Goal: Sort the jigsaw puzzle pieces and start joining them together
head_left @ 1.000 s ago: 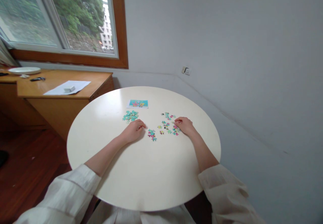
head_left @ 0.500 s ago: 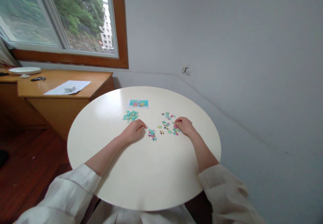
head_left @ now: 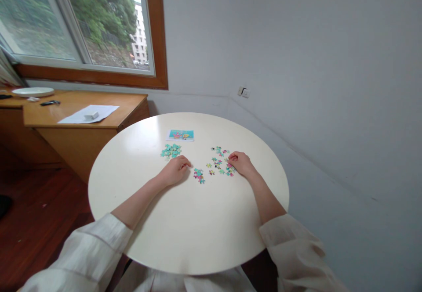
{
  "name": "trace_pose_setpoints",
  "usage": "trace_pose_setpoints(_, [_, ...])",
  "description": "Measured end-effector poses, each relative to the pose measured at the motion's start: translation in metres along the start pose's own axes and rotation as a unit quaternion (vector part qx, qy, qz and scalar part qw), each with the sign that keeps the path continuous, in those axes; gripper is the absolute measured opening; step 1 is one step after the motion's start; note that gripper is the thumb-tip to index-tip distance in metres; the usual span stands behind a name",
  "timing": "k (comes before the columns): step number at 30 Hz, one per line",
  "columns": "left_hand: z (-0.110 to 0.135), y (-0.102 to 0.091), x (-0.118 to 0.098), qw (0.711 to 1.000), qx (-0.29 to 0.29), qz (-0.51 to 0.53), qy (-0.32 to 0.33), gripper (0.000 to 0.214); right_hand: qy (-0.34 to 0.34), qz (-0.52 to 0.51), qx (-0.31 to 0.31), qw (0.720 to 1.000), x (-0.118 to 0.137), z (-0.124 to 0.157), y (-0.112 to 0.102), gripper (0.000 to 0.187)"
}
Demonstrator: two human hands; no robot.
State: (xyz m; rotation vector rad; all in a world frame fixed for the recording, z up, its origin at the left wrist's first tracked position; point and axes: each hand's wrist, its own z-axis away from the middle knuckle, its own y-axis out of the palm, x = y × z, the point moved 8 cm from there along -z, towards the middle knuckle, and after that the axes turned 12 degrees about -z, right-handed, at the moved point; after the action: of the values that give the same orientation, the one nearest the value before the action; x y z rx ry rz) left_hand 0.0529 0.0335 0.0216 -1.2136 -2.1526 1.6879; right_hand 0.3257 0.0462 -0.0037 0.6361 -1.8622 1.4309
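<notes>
My left hand [head_left: 177, 170] rests on the white table with its fingers curled, and I see nothing in them. Just right of it lies a small joined cluster of jigsaw pieces [head_left: 199, 175] in pink, teal and yellow. My right hand [head_left: 241, 164] is over the right side of the loose jigsaw pieces [head_left: 217, 161], its thumb and fingertips pinched together at a piece. The fingers partly cover that piece. A pile of teal jigsaw pieces [head_left: 171, 151] lies beyond my left hand. Behind the pile is a flat picture card [head_left: 180, 135] with cartoon figures on teal.
The round white table [head_left: 194, 230] stands close to a grey-white wall with a socket [head_left: 244, 92]. To the left, a wooden desk [head_left: 135, 105] bears a paper sheet [head_left: 79, 115], a small white box [head_left: 91, 115] and a white plate [head_left: 33, 91]. Above it is a window.
</notes>
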Motion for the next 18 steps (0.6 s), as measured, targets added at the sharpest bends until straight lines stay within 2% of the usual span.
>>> trace_pose_setpoints(12, [0.0,-0.003,-0.003,1.0,0.009,-0.003,0.0,0.033,-0.022,0.022,0.003,1.0,0.01,0.005,0.001,0.015])
trace_pose_setpoints(18, [0.0,-0.002,-0.003,1.0,0.008,0.002,0.002,0.032,-0.033,0.044,0.001,0.998,0.018,0.008,-0.002,0.024])
